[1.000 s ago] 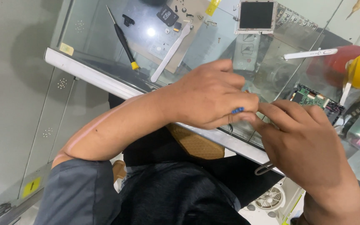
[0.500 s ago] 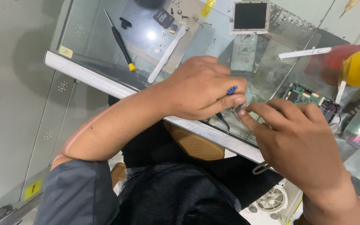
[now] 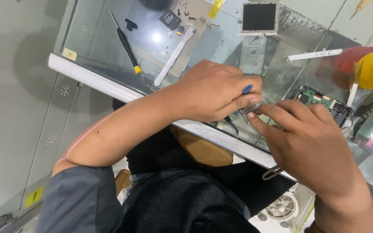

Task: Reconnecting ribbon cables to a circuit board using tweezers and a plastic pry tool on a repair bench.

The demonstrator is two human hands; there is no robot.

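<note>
Both hands have barely shifted since earlier. Right hand (image 3: pixel 311 142) and left hand (image 3: pixel 214 92), a blue-tipped tool (image 3: pixel 247 89) poking from its clenched grip, pinch a small metal part (image 3: pixel 249 109) at the glass counter's (image 3: pixel 109 82) near edge. It looks light, stiff, fragile; hold its edges. Fingers hide most of it. Farther off lies a black screwdriver (image 3: pixel 126 43).

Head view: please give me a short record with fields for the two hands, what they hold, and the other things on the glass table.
left hand: shut on a blue-tipped tool
right hand: fingertips pinch a small metal part
contact: both hands meet at the part, above the table edge
glass table: bears the things below
screwdriver: black, yellow end, lying flat
white tweezers: right of screwdriver
small screen: far side
green circuit board: beside right hand
</note>
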